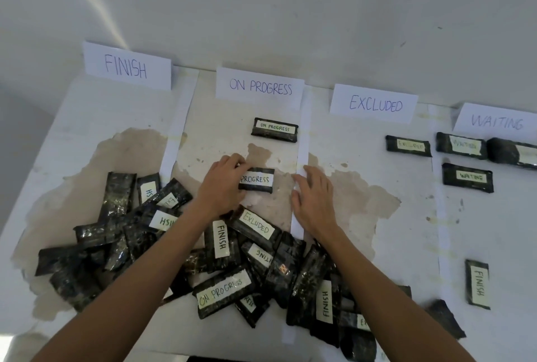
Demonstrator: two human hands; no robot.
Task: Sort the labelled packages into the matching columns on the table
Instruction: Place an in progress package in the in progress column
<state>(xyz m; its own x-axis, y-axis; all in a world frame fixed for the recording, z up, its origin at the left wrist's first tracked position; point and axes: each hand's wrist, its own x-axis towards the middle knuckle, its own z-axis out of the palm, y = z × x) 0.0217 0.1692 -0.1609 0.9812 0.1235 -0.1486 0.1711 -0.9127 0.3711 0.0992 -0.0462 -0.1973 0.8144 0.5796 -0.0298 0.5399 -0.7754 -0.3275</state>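
While the left hand (222, 184) grips a package (257, 180), the right hand (315, 202) lies flat

Head-worn wide-angle camera looks steeply down, close over the table (363, 152).

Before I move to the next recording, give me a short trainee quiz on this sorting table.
1. True or false: the held package, gripped by the left hand, reads EXCLUDED.
2. Which sign stands furthest right? A) FINISH B) EXCLUDED C) WAITING sign
3. Fill in: the lengthwise package at the near end of the WAITING column is labelled ____.
Key: 1 false, its visible label reads PROGRESS; 2 C; 3 FINISH.
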